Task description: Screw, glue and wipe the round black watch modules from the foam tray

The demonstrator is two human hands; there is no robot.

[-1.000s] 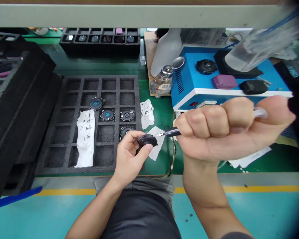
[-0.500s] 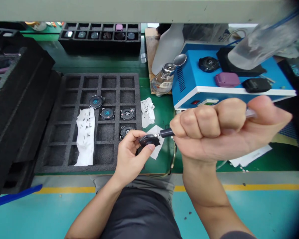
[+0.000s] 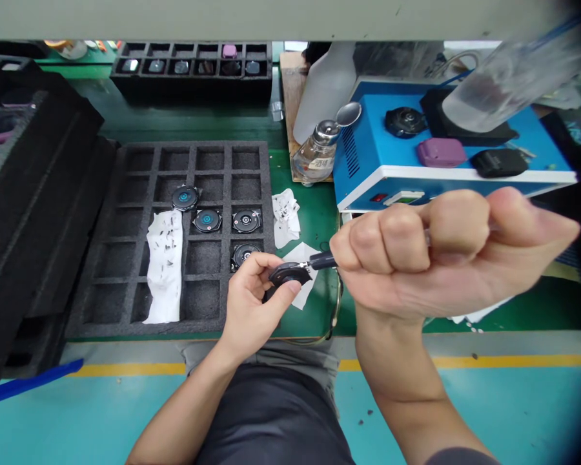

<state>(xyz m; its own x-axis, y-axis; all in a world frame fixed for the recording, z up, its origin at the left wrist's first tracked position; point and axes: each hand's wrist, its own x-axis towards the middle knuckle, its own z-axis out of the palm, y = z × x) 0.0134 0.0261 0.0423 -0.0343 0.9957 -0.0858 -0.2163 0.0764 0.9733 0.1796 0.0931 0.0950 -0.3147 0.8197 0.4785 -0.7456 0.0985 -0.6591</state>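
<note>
My left hand (image 3: pixel 256 303) pinches a round black smartwatch body (image 3: pixel 290 274) between thumb and fingers, tilted with its edge toward the right. My right hand (image 3: pixel 416 258) is a closed fist around a pen-like tool (image 3: pixel 322 260) with a black end; the fist hides most of it. The tool's thin end is at the watch's right edge, where small dark and whitish bits show. I cannot tell whether it touches. Below the watch lies a white paper (image 3: pixel 306 292). Left of my left hand, a dark foam tray (image 3: pixel 212 245) holds several round watch bodies (image 3: pixel 246 221).
A white cloth strip (image 3: pixel 164 271) with dark scraps lies over the tray. Another speckled wipe (image 3: pixel 285 216) is beside it. Behind my right hand stands a blue machine (image 3: pixel 368 148) with watch bodies on top. A glass bottle (image 3: pixel 317 155) stands left of it. Foam trays (image 3: pixel 43 194) are stacked left.
My right fist has shifted very slightly to the right and rolled a little. My left hand and the watch stay nearly still; the view has moved slightly.
</note>
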